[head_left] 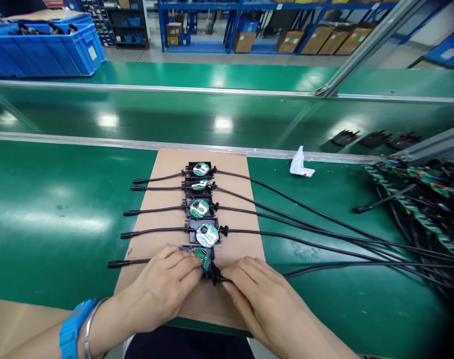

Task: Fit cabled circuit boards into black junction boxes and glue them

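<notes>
A brown cardboard sheet (163,174) lies on the green bench. On it, several small black housings form a column, each with a round green circuit board and black cables running left and right. My left hand (163,286) is closed over the nearest housing (203,255), fingertips pressing on its green board. My right hand (254,289) pinches the black cable fitting (215,275) at that housing's right side. The housing above it (206,233) holds a pale round board and lies untouched.
Black cables (324,234) fan out to the right toward a heap of cables and green boards (421,199). A white crumpled item (300,164) lies beyond the cardboard. A conveyor belt (212,117) runs behind the bench. Blue crates (43,47) stand far left.
</notes>
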`<state>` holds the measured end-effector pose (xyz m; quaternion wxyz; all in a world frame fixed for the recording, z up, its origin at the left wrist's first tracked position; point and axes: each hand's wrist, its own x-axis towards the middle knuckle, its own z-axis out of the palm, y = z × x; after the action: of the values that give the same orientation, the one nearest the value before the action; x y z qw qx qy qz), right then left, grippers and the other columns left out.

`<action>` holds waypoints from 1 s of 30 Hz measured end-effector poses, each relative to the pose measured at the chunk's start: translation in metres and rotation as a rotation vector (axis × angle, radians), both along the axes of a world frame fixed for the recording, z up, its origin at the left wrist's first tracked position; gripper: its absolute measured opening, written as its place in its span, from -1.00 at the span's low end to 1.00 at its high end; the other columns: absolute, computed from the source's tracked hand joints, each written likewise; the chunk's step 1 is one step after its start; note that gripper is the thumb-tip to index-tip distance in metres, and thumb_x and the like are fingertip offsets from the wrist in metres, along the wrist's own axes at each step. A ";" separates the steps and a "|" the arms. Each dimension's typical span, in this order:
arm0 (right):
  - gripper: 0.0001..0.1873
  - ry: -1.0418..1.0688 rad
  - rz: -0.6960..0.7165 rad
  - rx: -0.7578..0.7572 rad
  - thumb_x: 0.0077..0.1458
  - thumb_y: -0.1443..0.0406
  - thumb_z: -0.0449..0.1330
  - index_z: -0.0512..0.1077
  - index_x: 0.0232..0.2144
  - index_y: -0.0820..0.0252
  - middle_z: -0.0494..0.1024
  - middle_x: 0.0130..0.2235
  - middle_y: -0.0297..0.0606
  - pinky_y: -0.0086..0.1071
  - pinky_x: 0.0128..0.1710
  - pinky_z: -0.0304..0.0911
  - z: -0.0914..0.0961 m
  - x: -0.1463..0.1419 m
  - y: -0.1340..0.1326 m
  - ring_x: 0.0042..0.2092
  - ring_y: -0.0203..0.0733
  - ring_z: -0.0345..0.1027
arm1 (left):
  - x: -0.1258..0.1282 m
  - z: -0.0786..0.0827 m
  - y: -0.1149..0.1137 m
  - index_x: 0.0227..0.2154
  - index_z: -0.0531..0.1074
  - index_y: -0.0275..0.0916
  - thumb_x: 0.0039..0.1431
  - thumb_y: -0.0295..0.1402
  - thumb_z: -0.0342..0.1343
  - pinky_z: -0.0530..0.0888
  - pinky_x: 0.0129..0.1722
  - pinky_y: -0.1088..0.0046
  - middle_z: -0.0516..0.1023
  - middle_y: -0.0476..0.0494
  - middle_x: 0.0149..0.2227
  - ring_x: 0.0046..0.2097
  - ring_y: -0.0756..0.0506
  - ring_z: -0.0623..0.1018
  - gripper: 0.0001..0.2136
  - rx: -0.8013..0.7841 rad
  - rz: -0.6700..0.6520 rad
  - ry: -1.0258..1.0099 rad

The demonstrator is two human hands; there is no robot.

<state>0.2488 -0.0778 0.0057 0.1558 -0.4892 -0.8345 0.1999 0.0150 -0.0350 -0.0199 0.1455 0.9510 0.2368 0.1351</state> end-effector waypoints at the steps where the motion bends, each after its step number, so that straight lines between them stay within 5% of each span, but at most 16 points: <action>1: -0.77 0.003 -0.001 -0.028 0.22 0.44 -0.05 0.40 -0.29 0.20 0.44 -0.34 -0.24 -0.26 -0.28 0.24 -0.003 -0.001 0.000 -0.30 -0.15 0.30 | -0.001 -0.001 -0.001 -0.04 0.37 -0.32 0.23 -0.60 -0.12 0.31 0.05 0.20 0.47 -0.19 0.01 0.00 -0.14 0.43 -0.70 0.003 0.001 0.000; 8: -0.80 0.054 0.010 -0.266 0.20 0.44 -0.02 0.35 -0.41 0.17 0.42 -0.41 -0.31 -0.38 -0.38 0.24 0.007 -0.004 0.010 -0.38 -0.24 0.31 | -0.003 0.000 -0.002 -0.08 0.38 -0.31 0.24 -0.61 -0.12 0.30 0.08 0.22 0.49 -0.15 0.01 0.00 -0.12 0.45 -0.72 -0.041 0.018 -0.023; 14: -0.79 0.186 0.049 0.104 0.22 0.47 -0.04 0.39 -0.29 0.27 0.42 -0.39 -0.22 -0.36 -0.35 0.29 -0.019 -0.002 0.017 -0.35 -0.21 0.29 | -0.002 0.002 -0.001 -0.09 0.38 -0.30 0.21 -0.61 -0.11 0.29 0.10 0.20 0.47 -0.15 0.00 -0.02 -0.13 0.44 -0.72 -0.091 0.028 -0.005; 20: -0.73 0.005 0.090 0.163 0.19 0.49 -0.06 0.43 -0.31 0.29 0.43 -0.42 -0.20 -0.36 -0.39 0.32 -0.024 -0.002 0.019 -0.36 -0.20 0.31 | 0.001 0.002 -0.004 0.17 0.22 -0.28 0.13 -0.65 -0.11 0.27 0.09 0.22 0.46 -0.15 0.00 0.01 -0.12 0.42 -0.48 -0.047 0.023 0.035; 26: -0.71 -0.203 0.172 0.327 0.13 0.48 -0.06 0.43 -0.21 0.39 0.46 -0.36 -0.11 -0.30 -0.51 0.24 -0.028 -0.007 0.012 -0.37 -0.10 0.31 | 0.011 -0.002 -0.014 0.06 0.35 -0.38 0.15 -0.47 -0.07 0.26 0.04 0.23 0.53 -0.16 -0.10 -0.01 -0.20 0.42 -0.61 0.092 0.081 0.067; 30: -0.79 -0.065 0.075 0.335 0.20 0.44 -0.02 0.42 -0.26 0.32 0.40 -0.45 -0.25 -0.34 -0.48 0.19 -0.039 -0.006 0.011 -0.42 -0.21 0.28 | 0.010 -0.001 -0.014 0.07 0.34 -0.34 0.23 -0.49 -0.11 0.22 0.09 0.28 0.54 -0.12 -0.11 -0.01 -0.13 0.42 -0.64 0.080 0.100 0.056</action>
<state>0.2427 -0.0671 -0.0328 0.2004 -0.4310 -0.8786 0.0476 0.0249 -0.0490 -0.0212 0.0936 0.9464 0.2827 0.1248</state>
